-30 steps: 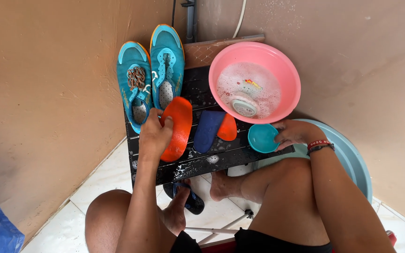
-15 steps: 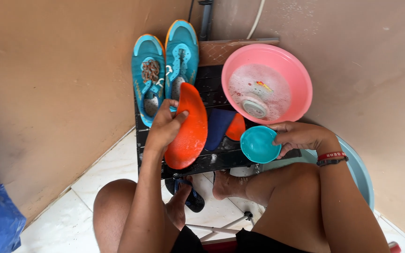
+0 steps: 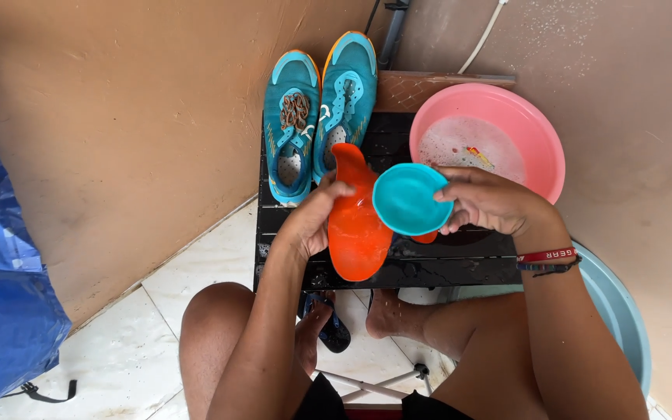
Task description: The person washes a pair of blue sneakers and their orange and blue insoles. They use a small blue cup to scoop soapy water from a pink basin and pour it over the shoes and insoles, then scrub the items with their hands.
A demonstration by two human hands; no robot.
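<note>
Above a black slatted counter, the left hand grips an orange shoe insole while the right hand closes its fingers around a small teal bowl overlapping it; teal sneakers and a pink basin of soapy water sit just behind.

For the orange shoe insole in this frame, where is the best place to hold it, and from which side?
Grip the orange insole at its narrow upper end, coming from its left edge, as the left hand does now. It is thin, flat and stands on edge over the black rack, so fingers can pinch across it there. The right hand with the teal round scrubber covers the right side.
</note>
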